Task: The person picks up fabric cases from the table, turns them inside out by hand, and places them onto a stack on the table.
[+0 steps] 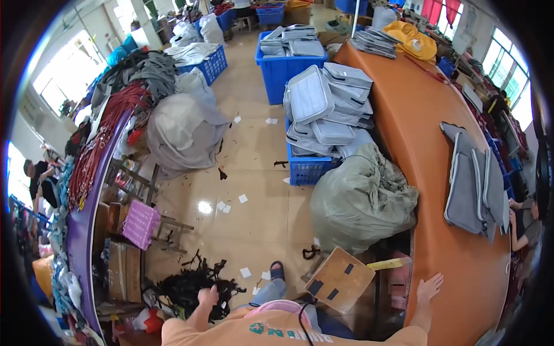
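My left hand (208, 296) hangs low at my left side, its fingers curled closed; whether anything is in them is hidden. Below and around it on the floor lies a heap of black strips (187, 286). My right hand (430, 286) rests on the orange table (412, 135), fingers stretched out and holding nothing. Further along that table, beyond my right hand, lie several grey padded fabric pieces (470, 179). A wooden stool (341, 278) with dark patches stands between my body and the table.
A large stuffed sack (363, 199) leans by the table. Behind it, a blue crate (311, 171) is piled with grey zipped cases (332, 109); another blue bin (291, 72) stands beyond. Red cords (95, 153) cover the purple-edged table at left. Paper scraps (243, 198) dot the tiled floor. Co-workers sit at both sides.
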The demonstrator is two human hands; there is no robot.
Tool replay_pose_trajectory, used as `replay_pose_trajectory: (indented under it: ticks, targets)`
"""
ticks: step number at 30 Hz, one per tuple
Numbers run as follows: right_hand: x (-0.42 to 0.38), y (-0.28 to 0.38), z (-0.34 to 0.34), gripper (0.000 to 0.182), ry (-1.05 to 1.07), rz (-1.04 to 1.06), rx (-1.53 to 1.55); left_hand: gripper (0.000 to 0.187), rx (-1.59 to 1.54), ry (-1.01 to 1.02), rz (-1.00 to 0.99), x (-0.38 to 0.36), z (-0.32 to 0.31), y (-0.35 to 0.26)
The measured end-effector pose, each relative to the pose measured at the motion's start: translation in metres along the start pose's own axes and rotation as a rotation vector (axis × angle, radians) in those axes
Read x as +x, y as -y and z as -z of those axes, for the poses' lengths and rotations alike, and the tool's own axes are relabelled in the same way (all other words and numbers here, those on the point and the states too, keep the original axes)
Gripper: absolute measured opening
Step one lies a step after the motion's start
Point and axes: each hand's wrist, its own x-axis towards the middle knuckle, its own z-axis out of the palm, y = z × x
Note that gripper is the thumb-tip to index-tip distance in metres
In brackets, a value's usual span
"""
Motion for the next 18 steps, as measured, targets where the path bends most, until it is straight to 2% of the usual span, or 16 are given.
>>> replay_pose_trajectory:
  ticks: [2, 3, 4, 5, 6, 7, 8, 10, 11, 12, 13, 15, 16, 17, 18]
  targets:
    - [-0.031, 0.003, -0.013, 0.071, 0.008, -0.008, 0.014, 0.042, -0.089, -0.011, 0.218, -0.019, 0.028, 0.038]
    - [-0.039, 0.006, -0.009, 0.071, 0.000, -0.011, 0.020, 0.039, 0.015, -0.002, 0.341, 0.001, 0.027, 0.084]
    - [-0.066, 0.019, 0.015, 0.066, 0.078, -0.009, 0.254, 0.039, 0.000, 0.019, 0.329, 0.014, 0.022, 0.074]
    - [-0.089, 0.021, -0.016, 0.063, 0.052, -0.025, 0.369, 0.038, -0.027, 0.052, 0.310, 0.025, 0.019, 0.068]
    - [-0.125, 0.043, 0.002, 0.057, -0.043, 0.043, 0.373, 0.036, -0.051, 0.079, 0.289, 0.037, 0.018, 0.058]
    - [-0.157, 0.057, 0.029, 0.042, 0.252, -0.008, 0.586, 0.035, -0.073, 0.099, 0.265, 0.052, 0.022, 0.046]
    - [-0.185, 0.065, -0.008, 0.032, 0.228, -0.014, 0.490, 0.033, -0.087, 0.116, 0.237, 0.068, 0.030, 0.029]
    - [-0.244, 0.103, -0.014, 0.030, 0.466, -0.025, 0.345, 0.030, -0.092, 0.148, 0.165, 0.108, 0.055, -0.015]
    - [-0.282, 0.211, 0.032, 0.030, 0.472, -0.059, 0.356, 0.028, -0.083, 0.174, 0.131, 0.127, 0.068, -0.035]
    - [-0.311, 0.285, 0.080, 0.028, 0.630, -0.042, 0.435, 0.027, -0.067, 0.212, 0.116, 0.135, 0.078, -0.046]
    - [-0.321, 0.321, 0.101, 0.026, 0.775, -0.021, 0.523, 0.026, -0.061, 0.252, 0.097, 0.145, 0.084, -0.062]
    - [-0.321, 0.306, 0.091, 0.023, 1.059, 0.029, 0.727, 0.028, -0.340, 0.143, 0.033, 0.177, 0.109, -0.134]
    - [-0.328, 0.290, 0.077, 0.022, 1.201, 0.053, 0.842, 0.028, -0.309, 0.161, 0.018, 0.191, 0.124, -0.161]
    - [-0.330, 0.292, 0.059, 0.021, 1.325, 0.084, 0.974, 0.029, -0.396, 0.125, -0.047, 0.208, 0.132, -0.194]
    - [-0.325, 0.323, 0.061, 0.020, 1.433, 0.121, 1.118, 0.031, -0.487, 0.099, -0.117, 0.225, 0.135, -0.228]
